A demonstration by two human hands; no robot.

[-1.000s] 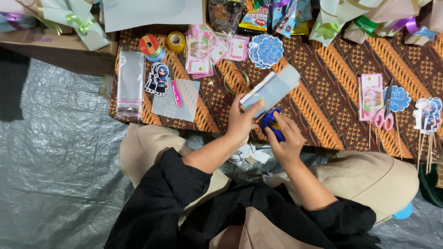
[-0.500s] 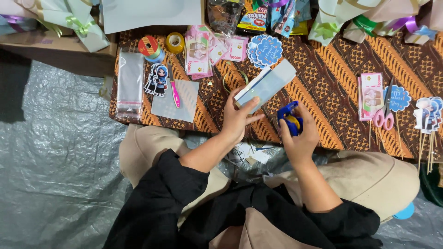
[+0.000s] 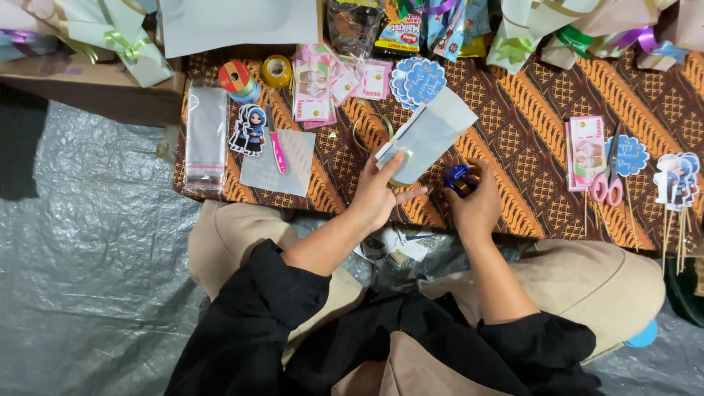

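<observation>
Near the middle of the frame the left hand (image 3: 378,192) pins a pale rectangular sleeve or envelope (image 3: 429,133) between thumb and fingers, its long body slanting up and to the right over the brown patterned cloth on the surface (image 3: 528,139). Just to the right, the right hand (image 3: 477,202) is closed around a small blue tape dispenser (image 3: 456,180), fingers curled over it.

The sleeve is held by one lower corner only — my guess is it can pivot or buckle if the dispenser presses against it, and any tape would then land crooked or wrinkle the thin sheet. A loose tape end may also catch on the cloth or on a fingertip instead of the paper. The cluster of blue scalloped tags (image 3: 416,79) sits touching the sleeve's upper edge, and a thin ring (image 3: 372,132) lies just left of it — a sweep of the sleeve could drag either out of place.
</observation>
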